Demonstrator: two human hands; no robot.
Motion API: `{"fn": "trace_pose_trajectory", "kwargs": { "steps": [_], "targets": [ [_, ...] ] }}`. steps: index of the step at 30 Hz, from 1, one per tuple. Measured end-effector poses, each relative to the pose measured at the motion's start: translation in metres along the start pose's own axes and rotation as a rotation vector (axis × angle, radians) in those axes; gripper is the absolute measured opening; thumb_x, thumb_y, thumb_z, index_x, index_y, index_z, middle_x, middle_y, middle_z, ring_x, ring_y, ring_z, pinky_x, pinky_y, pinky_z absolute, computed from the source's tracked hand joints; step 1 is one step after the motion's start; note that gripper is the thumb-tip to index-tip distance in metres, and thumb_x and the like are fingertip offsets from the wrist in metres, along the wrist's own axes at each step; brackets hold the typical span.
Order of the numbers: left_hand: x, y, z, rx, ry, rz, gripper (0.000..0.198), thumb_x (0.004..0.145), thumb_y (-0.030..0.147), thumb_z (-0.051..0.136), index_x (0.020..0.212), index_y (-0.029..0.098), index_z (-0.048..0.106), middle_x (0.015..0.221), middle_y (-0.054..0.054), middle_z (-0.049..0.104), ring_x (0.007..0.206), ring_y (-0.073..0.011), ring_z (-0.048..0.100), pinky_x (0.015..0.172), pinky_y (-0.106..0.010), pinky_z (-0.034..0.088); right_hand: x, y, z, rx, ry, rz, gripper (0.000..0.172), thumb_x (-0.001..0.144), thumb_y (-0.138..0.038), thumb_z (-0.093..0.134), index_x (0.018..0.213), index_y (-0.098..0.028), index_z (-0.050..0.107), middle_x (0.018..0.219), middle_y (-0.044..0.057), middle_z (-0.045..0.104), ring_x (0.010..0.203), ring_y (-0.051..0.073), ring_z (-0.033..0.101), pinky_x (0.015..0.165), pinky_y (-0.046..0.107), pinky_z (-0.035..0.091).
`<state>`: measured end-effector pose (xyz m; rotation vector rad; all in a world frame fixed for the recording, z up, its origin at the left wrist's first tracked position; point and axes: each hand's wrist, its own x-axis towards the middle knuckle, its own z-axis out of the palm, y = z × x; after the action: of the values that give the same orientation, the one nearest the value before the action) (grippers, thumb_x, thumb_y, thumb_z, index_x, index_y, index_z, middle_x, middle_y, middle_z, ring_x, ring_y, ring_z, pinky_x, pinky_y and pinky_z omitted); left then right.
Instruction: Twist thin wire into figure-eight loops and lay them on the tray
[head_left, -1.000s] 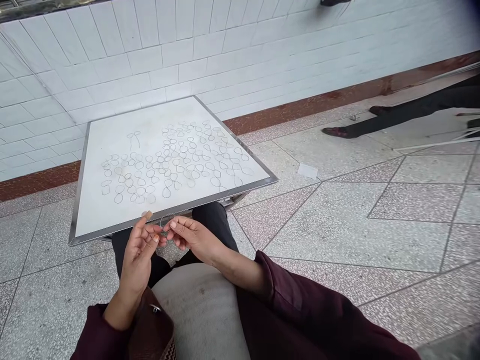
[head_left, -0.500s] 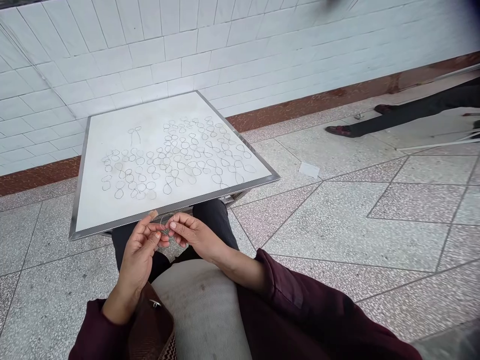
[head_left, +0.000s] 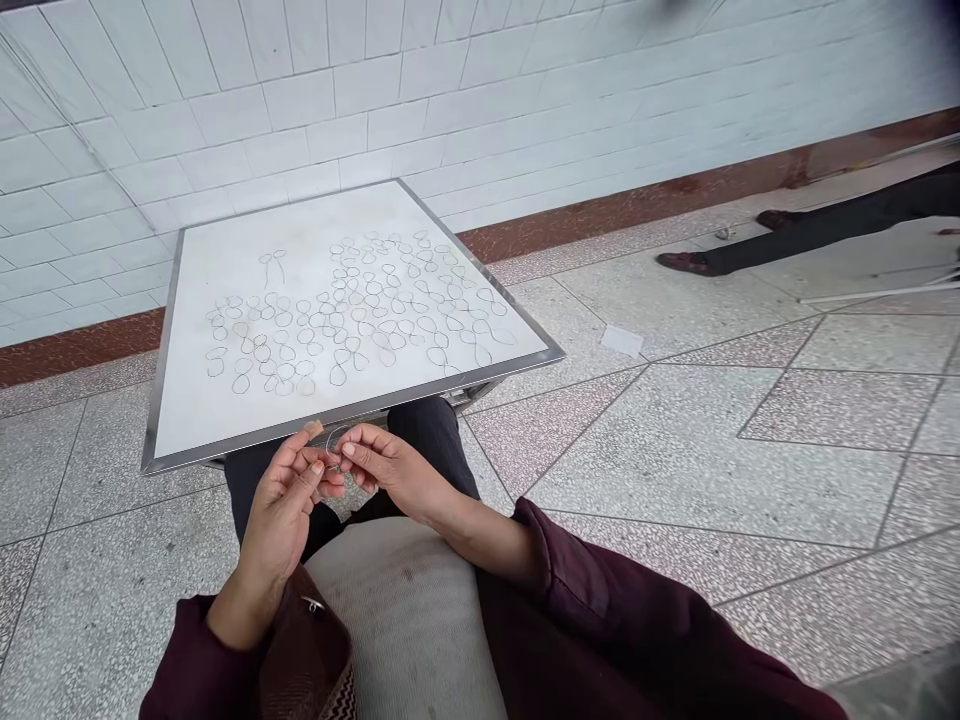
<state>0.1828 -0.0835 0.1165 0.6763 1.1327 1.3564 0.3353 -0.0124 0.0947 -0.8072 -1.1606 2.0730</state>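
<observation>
Both your hands pinch one thin wire loop (head_left: 335,438) at its base, your left hand (head_left: 287,500) and your right hand (head_left: 386,468) meeting fingertip to fingertip. The loop rises between them, just short of the table (head_left: 225,443) rim. The other bent wires (head_left: 352,320) lie well beyond on top.

Low white table (head_left: 225,420) with metal rim on speckled floor tiles (head_left: 675,450), many wire loops (head_left: 352,320) spread flat across it

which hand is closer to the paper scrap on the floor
Right. The right hand lies left of the paper scrap, below the table edge; the left hand is farther left. Both pinch a wire loop.
</observation>
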Motion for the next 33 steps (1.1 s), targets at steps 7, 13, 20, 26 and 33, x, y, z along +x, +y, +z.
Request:
{"fn": "trace_pose_trajectory", "kwargs": {
  "steps": [7, 13, 20, 26, 33],
  "targets": [
    [0.002, -0.005, -0.002, 0.052, 0.003, 0.006, 0.044, 0.088, 0.028, 0.069, 0.130, 0.024, 0.060, 0.096, -0.002, 0.066, 0.080, -0.0119, 0.065, 0.076, -0.026, 0.055, 0.000, 0.001, 0.000, -0.039, -0.010, -0.008, 0.036, 0.084, -0.052, 0.070, 0.090, -0.017, 0.062, 0.073, -0.003, 0.059, 0.059, 0.008, 0.049, 0.052, 0.020, 0.036],
    [0.003, -0.007, -0.003, 0.099, 0.018, 0.003, 0.045, 0.083, 0.027, 0.073, 0.127, 0.024, 0.062, 0.092, 0.000, 0.065, 0.077, -0.0109, 0.063, 0.071, -0.024, 0.055, 0.000, 0.001, -0.001, -0.138, -0.025, -0.035, 0.035, 0.086, -0.051, 0.067, 0.088, -0.017, 0.061, 0.072, -0.003, 0.058, 0.060, 0.008, 0.049, 0.054, 0.021, 0.039],
    [0.004, -0.010, -0.005, 0.147, 0.021, 0.002, 0.044, 0.083, 0.029, 0.074, 0.125, 0.025, 0.063, 0.088, 0.001, 0.064, 0.075, -0.0108, 0.062, 0.070, -0.025, 0.055, 0.000, 0.006, -0.003, -0.243, -0.040, -0.091, 0.028, 0.090, -0.045, 0.062, 0.094, -0.017, 0.062, 0.076, -0.003, 0.058, 0.060, 0.008, 0.050, 0.054, 0.022, 0.041],
    [0.005, -0.012, -0.006, 0.155, 0.037, 0.023, 0.042, 0.083, 0.030, 0.074, 0.123, 0.024, 0.064, 0.087, 0.001, 0.063, 0.075, -0.0113, 0.061, 0.073, -0.027, 0.055, 0.001, 0.011, -0.006, -0.293, -0.040, -0.120, 0.020, 0.092, -0.038, 0.058, 0.097, -0.019, 0.064, 0.076, -0.002, 0.059, 0.059, 0.009, 0.051, 0.053, 0.022, 0.042],
    [0.008, -0.017, -0.009, 0.236, 0.081, 0.053, 0.041, 0.082, 0.032, 0.074, 0.121, 0.023, 0.065, 0.082, 0.001, 0.065, 0.073, -0.0116, 0.060, 0.072, -0.026, 0.051, 0.001, 0.011, -0.003, -0.305, -0.026, -0.137, 0.016, 0.090, -0.033, 0.061, 0.098, -0.019, 0.064, 0.081, -0.001, 0.061, 0.059, 0.008, 0.051, 0.055, 0.022, 0.043]
  ]
}}
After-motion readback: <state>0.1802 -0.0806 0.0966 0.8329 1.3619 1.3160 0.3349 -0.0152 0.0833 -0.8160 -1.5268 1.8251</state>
